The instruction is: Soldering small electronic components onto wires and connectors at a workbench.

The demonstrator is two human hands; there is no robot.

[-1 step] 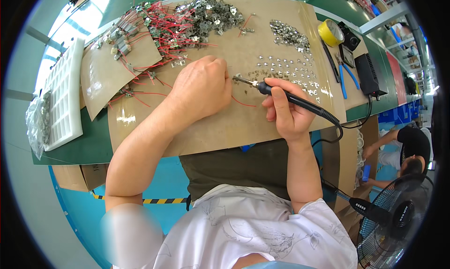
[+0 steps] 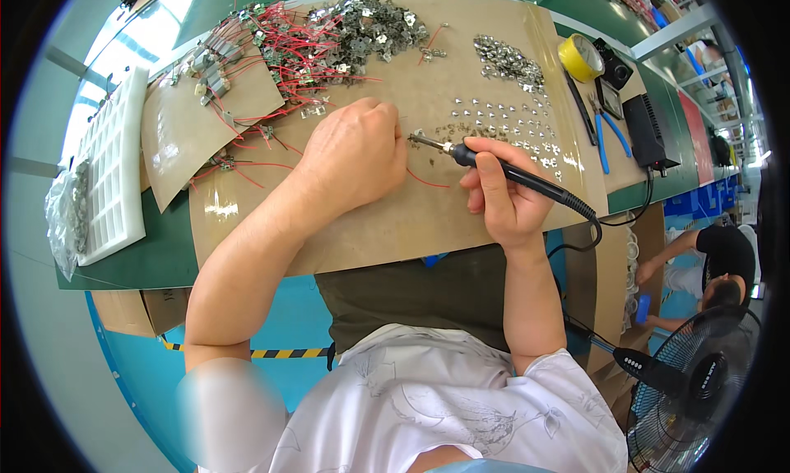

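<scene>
My left hand (image 2: 354,156) is closed in a fist over the brown work sheet (image 2: 346,234). From under its fingers a thin red wire (image 2: 428,182) comes out to the right; the fingertips are hidden. In my right hand (image 2: 512,191) is a black soldering iron (image 2: 527,178), held like a pen. Its metal tip points left and meets a small metal piece (image 2: 417,134) beside the left fist. Right of the tip lie small brownish bits (image 2: 469,132) and rows of shiny metal pieces (image 2: 494,115).
Heaped at the back are metal clips (image 2: 370,28) and red-wired parts (image 2: 284,41). A white compartment tray (image 2: 115,168) stands left. Yellow tape (image 2: 581,58), blue-handled pliers (image 2: 611,139) and a black box (image 2: 650,131) sit right. A fan (image 2: 699,382) and another person (image 2: 728,263) are lower right.
</scene>
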